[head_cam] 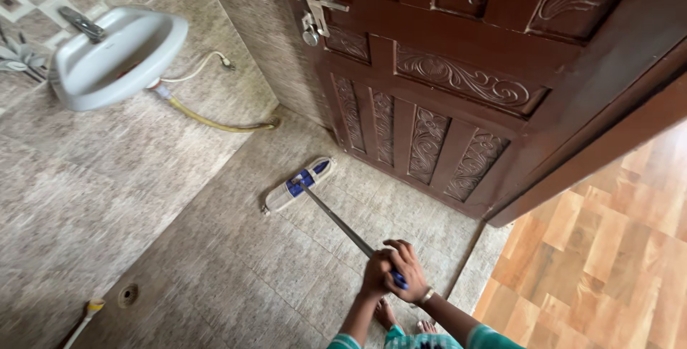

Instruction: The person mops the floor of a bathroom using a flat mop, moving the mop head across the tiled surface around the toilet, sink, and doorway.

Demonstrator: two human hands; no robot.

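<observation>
Both hands, left [375, 274] and right [406, 270], grip one thin metal mop handle [336, 221]. Its flat rectangular mop head [298, 184] lies on the mottled tile floor [215, 263] near one carved wooden door [444, 84]; one white basin [114, 55] hangs on the wall.

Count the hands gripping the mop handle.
2: the left hand and the right hand, clasped together at the top of the mop handle, above the tiled floor.

A grey-beige tiled bathroom floor [236, 263] is bearing a flat white mop head with a blue clamp [298, 183], lying near the carved door. A round metal drain [128, 294] is sitting in the tiles, and a yellow hose [215, 124] is trailing along the wall's foot.
</observation>
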